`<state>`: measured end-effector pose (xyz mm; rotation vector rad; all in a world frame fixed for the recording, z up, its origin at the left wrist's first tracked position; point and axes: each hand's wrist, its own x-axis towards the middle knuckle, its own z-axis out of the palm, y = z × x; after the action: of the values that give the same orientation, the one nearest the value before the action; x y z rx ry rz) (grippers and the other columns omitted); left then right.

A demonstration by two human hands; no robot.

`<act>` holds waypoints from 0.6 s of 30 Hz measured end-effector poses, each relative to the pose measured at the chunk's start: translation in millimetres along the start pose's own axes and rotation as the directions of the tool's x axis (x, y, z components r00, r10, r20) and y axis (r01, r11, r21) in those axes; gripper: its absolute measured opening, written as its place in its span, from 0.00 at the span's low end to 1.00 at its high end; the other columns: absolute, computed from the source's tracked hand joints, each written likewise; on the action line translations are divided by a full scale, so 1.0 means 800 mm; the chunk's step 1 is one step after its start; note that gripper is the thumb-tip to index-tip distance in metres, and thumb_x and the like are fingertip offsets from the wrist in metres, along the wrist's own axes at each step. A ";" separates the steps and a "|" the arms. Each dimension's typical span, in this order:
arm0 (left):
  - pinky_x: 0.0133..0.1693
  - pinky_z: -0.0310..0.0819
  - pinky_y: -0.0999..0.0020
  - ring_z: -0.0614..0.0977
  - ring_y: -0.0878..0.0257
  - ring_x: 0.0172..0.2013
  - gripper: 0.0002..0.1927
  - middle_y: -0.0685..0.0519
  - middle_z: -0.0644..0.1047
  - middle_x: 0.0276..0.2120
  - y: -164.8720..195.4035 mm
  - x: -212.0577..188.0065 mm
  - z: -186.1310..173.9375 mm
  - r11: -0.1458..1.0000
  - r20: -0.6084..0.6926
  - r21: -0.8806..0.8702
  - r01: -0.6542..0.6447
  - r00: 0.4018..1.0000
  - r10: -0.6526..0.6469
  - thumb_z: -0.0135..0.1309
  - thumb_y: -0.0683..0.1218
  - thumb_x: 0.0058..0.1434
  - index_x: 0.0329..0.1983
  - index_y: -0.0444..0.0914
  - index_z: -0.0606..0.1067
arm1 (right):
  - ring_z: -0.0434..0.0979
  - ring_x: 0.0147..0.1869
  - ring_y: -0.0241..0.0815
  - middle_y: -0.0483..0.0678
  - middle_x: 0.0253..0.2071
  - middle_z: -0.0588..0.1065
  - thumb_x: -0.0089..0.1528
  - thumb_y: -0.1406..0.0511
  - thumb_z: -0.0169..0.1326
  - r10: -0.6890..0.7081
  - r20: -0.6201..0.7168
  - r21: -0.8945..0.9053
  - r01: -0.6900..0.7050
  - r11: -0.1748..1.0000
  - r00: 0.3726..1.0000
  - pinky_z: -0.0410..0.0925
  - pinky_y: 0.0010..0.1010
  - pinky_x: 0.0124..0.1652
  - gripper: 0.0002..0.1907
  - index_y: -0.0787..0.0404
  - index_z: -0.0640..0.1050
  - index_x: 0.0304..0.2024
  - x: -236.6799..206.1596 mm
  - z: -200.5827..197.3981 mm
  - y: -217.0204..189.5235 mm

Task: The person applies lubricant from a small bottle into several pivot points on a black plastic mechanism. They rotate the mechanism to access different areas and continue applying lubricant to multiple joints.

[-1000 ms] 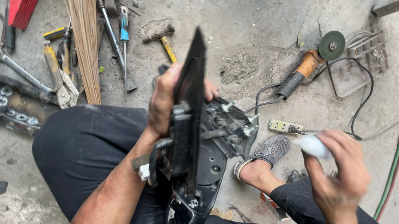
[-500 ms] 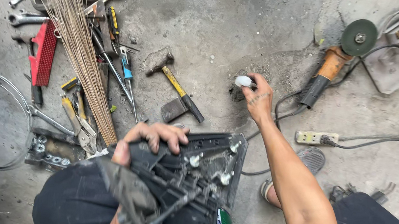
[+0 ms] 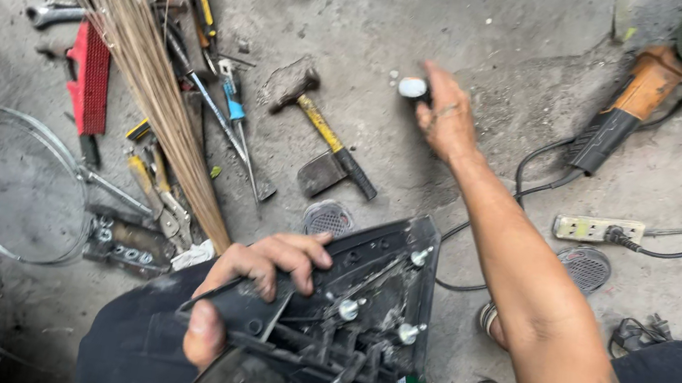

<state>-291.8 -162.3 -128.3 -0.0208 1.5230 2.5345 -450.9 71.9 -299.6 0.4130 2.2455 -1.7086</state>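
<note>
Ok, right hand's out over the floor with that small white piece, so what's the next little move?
Probably bring the right hand back to the black plastic part. It pinches the small white piece with the arm stretched far out, while the left hand steadies that part on the lap.

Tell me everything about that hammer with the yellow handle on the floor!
The hammer with the yellow handle lies flat on the grey concrete floor, slanting from upper left to lower right. Its head looks like dull, rusty brown metal. The shaft is yellow, ending in a black grip. The grip end rests against a dark flat metal piece. No hand touches it; the right hand, holding a small white object, is to its right.
</note>
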 end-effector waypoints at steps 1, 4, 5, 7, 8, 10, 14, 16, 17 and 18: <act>0.67 0.57 0.32 0.76 0.40 0.48 0.27 0.36 0.75 0.35 -0.001 -0.001 0.005 1.000 -0.031 -0.015 -0.016 0.999 0.015 0.39 0.65 0.74 0.39 0.36 0.66 | 0.65 0.34 0.48 0.47 0.62 0.74 0.65 0.73 0.47 0.171 0.015 0.234 -0.170 0.957 0.985 0.61 0.45 0.32 0.29 0.53 0.71 0.70 -0.006 -0.002 0.001; 0.65 0.59 0.35 0.76 0.42 0.46 0.27 0.38 0.74 0.33 -0.002 -0.006 0.022 0.998 -0.125 -0.038 -0.051 0.991 0.046 0.41 0.64 0.74 0.37 0.36 0.66 | 0.73 0.62 0.51 0.62 0.62 0.70 0.65 0.69 0.55 -0.305 -0.070 -0.149 0.293 0.944 0.950 0.70 0.40 0.56 0.32 0.68 0.64 0.72 -0.064 -0.025 0.028; 0.65 0.60 0.35 0.75 0.43 0.45 0.27 0.38 0.74 0.33 -0.003 -0.009 0.029 0.998 -0.163 -0.038 -0.051 0.986 0.044 0.42 0.64 0.74 0.36 0.36 0.65 | 0.76 0.58 0.47 0.59 0.57 0.74 0.65 0.66 0.55 -0.227 -0.031 -0.130 0.222 0.966 0.973 0.71 0.38 0.55 0.28 0.66 0.68 0.67 -0.089 -0.034 0.040; 0.65 0.61 0.36 0.75 0.44 0.45 0.28 0.39 0.74 0.33 0.001 -0.015 0.037 0.998 -0.197 -0.036 -0.055 0.979 0.047 0.43 0.65 0.74 0.35 0.36 0.66 | 0.78 0.48 0.43 0.52 0.46 0.79 0.64 0.57 0.56 -0.028 0.067 -0.122 0.036 0.992 0.997 0.73 0.35 0.49 0.24 0.65 0.77 0.57 -0.164 -0.046 0.071; 0.65 0.61 0.36 0.76 0.44 0.45 0.27 0.39 0.74 0.33 0.002 -0.014 0.038 0.997 -0.187 -0.030 -0.066 0.981 0.060 0.43 0.65 0.73 0.36 0.36 0.66 | 0.79 0.44 0.40 0.50 0.42 0.80 0.65 0.54 0.53 -0.016 0.139 -0.146 0.036 0.989 0.990 0.72 0.33 0.45 0.23 0.64 0.78 0.54 -0.206 -0.051 0.085; 0.65 0.63 0.37 0.76 0.45 0.45 0.28 0.39 0.74 0.33 0.006 -0.019 0.043 0.996 -0.185 0.021 -0.087 0.979 0.089 0.44 0.66 0.72 0.37 0.36 0.66 | 0.74 0.40 0.40 0.52 0.35 0.78 0.69 0.50 0.49 0.183 0.254 0.004 -0.190 0.982 0.950 0.70 0.34 0.38 0.25 0.66 0.81 0.43 -0.295 -0.042 0.111; 0.64 0.66 0.39 0.77 0.47 0.44 0.29 0.41 0.74 0.32 0.018 -0.038 0.064 0.969 -0.199 0.210 -0.130 0.965 0.172 0.43 0.67 0.72 0.35 0.36 0.65 | 0.79 0.45 0.41 0.49 0.42 0.82 0.63 0.57 0.46 0.272 0.514 0.526 -0.550 0.649 0.813 0.71 0.33 0.45 0.22 0.68 0.82 0.45 -0.412 -0.014 0.131; 0.64 0.68 0.39 0.78 0.48 0.44 0.29 0.42 0.74 0.33 0.024 -0.049 0.075 0.943 -0.192 0.295 -0.153 0.957 0.216 0.42 0.67 0.72 0.34 0.36 0.65 | 0.78 0.46 0.40 0.49 0.43 0.81 0.64 0.60 0.47 0.265 0.497 0.562 -0.539 0.627 0.827 0.71 0.34 0.45 0.20 0.67 0.81 0.47 -0.427 0.000 0.128; 0.65 0.69 0.37 0.78 0.47 0.45 0.30 0.42 0.75 0.33 0.027 -0.054 0.079 0.931 -0.187 0.328 -0.159 0.955 0.230 0.42 0.67 0.72 0.34 0.36 0.65 | 0.77 0.46 0.39 0.49 0.44 0.80 0.64 0.61 0.48 0.260 0.484 0.585 -0.530 0.614 0.836 0.70 0.34 0.45 0.18 0.67 0.80 0.48 -0.430 0.004 0.124; 0.66 0.70 0.36 0.79 0.47 0.46 0.30 0.43 0.75 0.34 0.030 -0.060 0.083 0.917 -0.182 0.363 -0.164 0.953 0.242 0.42 0.67 0.71 0.33 0.36 0.64 | 0.77 0.47 0.37 0.47 0.45 0.80 0.64 0.60 0.46 0.295 0.471 0.580 -0.544 0.606 0.831 0.70 0.32 0.47 0.19 0.64 0.79 0.49 -0.432 0.007 0.119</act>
<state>-243.4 -122.0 -70.5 -0.1073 2.1465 2.4425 -95.9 73.0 -248.8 0.6951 1.0549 -2.0864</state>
